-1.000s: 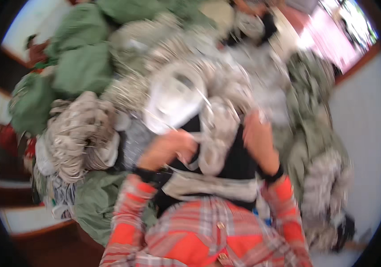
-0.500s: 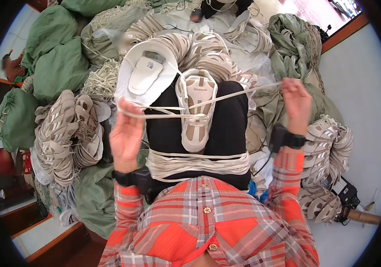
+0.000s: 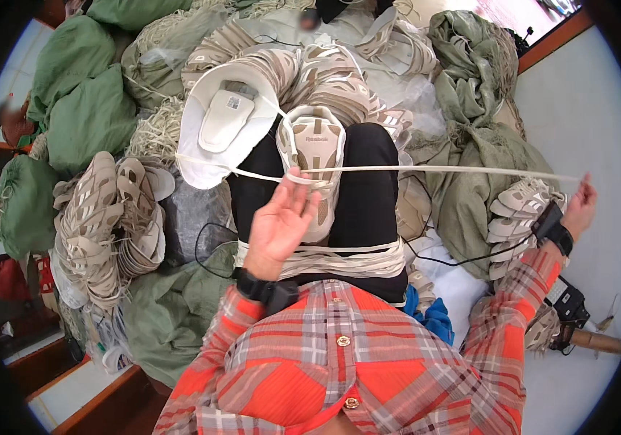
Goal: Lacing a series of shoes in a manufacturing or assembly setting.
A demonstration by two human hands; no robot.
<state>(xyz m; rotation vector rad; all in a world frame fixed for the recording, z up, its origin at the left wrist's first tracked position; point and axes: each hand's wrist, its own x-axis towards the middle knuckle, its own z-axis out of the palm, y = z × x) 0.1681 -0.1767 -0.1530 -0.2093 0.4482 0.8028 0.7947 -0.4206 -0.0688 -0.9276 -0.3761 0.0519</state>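
The left hand [image 3: 281,225] rests open on a beige shoe upper [image 3: 312,163] lying on the person's lap; the right hand [image 3: 580,206], far out at 3 o'clock, pinches a pale lace [image 3: 434,169] stretched taut from the upper; at 11 o'clock lies a white insole piece [image 3: 225,119], with green sacks [image 3: 85,94] beyond.

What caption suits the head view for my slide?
Left hand steadies a beige shoe upper on the lap while right hand pulls a lace taut sideways.
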